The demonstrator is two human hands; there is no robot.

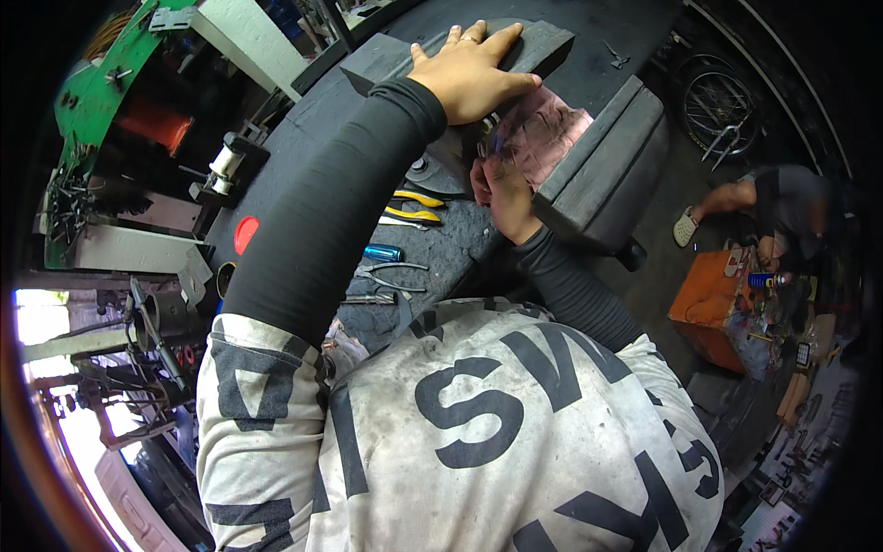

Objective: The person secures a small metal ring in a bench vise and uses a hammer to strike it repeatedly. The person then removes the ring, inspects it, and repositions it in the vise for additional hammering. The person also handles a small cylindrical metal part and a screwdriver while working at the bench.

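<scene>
My left hand (pixel 469 78) lies with spread fingers on a dark grey metal block (pixel 368 60) at the top of the workbench. Below it, my right hand (pixel 504 193) is closed around something small, partly bluish, that I cannot make out, against a pink cloth (pixel 555 138). A second long dark block (pixel 602 156) stands just right of that hand. Left of it on the bench are yellow-handled pliers (pixel 418 198), a blue-handled tool (pixel 383 252), metal pliers (pixel 394 273) and a round metal part (pixel 421 173), partly hidden.
A red round lid (pixel 246 234) and a green machine frame (pixel 97 92) are at left. On the right, a bicycle wheel (pixel 713 101) stands behind a crouching co-worker (pixel 782 202) beside an orange box (pixel 699 299) with a spray can. The bench's right edge (pixel 648 60) borders the floor.
</scene>
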